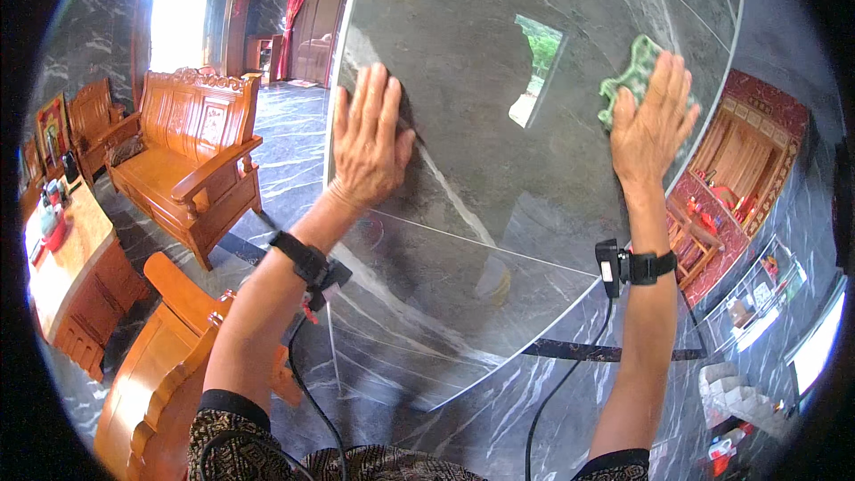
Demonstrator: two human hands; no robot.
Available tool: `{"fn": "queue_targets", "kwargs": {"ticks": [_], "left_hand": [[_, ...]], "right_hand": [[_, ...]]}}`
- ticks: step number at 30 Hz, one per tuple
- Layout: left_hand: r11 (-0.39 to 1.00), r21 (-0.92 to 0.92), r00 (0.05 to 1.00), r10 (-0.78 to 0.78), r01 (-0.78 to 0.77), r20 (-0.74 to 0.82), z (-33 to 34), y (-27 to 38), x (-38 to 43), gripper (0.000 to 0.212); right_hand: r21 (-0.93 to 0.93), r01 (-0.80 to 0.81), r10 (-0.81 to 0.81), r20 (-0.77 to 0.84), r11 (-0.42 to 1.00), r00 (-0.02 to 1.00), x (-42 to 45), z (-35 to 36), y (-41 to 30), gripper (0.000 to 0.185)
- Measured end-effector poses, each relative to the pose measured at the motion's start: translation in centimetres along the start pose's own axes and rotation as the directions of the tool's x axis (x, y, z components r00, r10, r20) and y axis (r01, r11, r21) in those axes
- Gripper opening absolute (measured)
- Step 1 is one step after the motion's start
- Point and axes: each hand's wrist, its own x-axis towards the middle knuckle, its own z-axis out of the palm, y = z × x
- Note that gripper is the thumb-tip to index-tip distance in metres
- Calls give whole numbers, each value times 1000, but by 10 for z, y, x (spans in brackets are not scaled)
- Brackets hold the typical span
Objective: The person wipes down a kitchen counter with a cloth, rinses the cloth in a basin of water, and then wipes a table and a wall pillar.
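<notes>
A glossy grey stone-tiled surface (467,147) with white veins and pale edges stands before me, with a window's reflection in it. My left hand (371,137) lies flat on it near the left edge, holding nothing, its fingers pointing upward. At the right side, my right hand (649,120) presses a green patterned cloth (641,57) against the tiles. The palm and fingers cover much of the cloth; its crumpled edge shows to the left of the hand. Each wrist wears a black strap with a small device and a cable.
A carved wooden bench (190,133) and a table (77,234) bearing several items stand on the left. Closer in is a wooden chair (167,361). To the right are a red-framed wooden altar cabinet (748,147) and a glass case (761,294). Black cables hang from both wrists.
</notes>
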Motion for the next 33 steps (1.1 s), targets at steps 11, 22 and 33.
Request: {"fn": "queue_targets", "kwargs": {"ticks": [11, 22, 33], "left_hand": [[998, -27, 998, -63, 63, 22, 5, 4, -16, 67], [996, 7, 996, -86, 86, 0, 3, -4, -38, 62], [992, 20, 992, -122, 122, 17, -1, 10, -57, 64]], "right_hand": [[58, 64, -58, -103, 996, 993, 34, 42, -152, 76], [273, 346, -341, -67, 898, 938, 31, 45, -248, 82], [110, 149, -165, 153, 983, 974, -37, -4, -70, 80]]}}
